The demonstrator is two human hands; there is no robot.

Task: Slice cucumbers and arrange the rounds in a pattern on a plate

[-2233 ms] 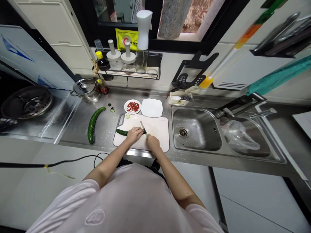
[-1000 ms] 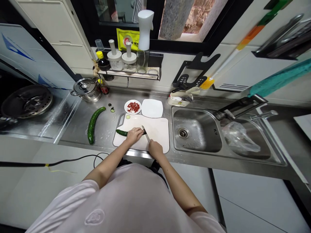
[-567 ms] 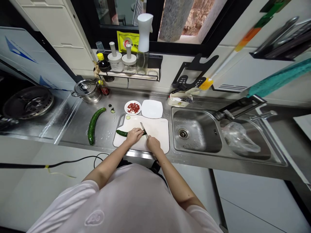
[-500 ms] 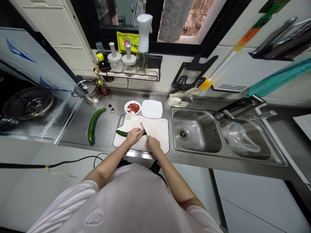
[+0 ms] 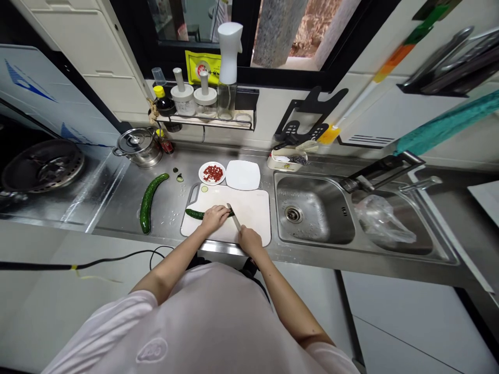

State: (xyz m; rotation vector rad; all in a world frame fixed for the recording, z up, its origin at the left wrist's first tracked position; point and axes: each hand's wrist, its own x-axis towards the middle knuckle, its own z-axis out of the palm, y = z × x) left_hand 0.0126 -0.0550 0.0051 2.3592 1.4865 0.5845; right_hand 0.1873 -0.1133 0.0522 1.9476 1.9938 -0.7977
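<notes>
A green cucumber [image 5: 194,213] lies across the white cutting board [image 5: 255,210], its right part under my left hand [image 5: 213,218], whose fingers are closed over it. My right hand [image 5: 250,240] is wrapped round the handle of a knife [image 5: 235,218]. The blade slants up and left from that hand and crosses the cucumber just right of my left fingertips. One pale green slice [image 5: 205,189] rests at the board's top left. Left of the board a second, curved cucumber [image 5: 148,202] lies on the steel counter, and small cucumber scraps [image 5: 180,177] are near the board's upper left.
Behind the board sit a plate of chopped red pieces [image 5: 212,173] and a square white plate [image 5: 243,175]. A lidded pot [image 5: 139,147] stands back left. On the right are a sink [image 5: 315,208], a faucet [image 5: 384,169] and a plastic bag [image 5: 384,218].
My right hand has moved slightly right and down, drawing the knife with it. My left hand keeps nearly the same place on the cucumber.
</notes>
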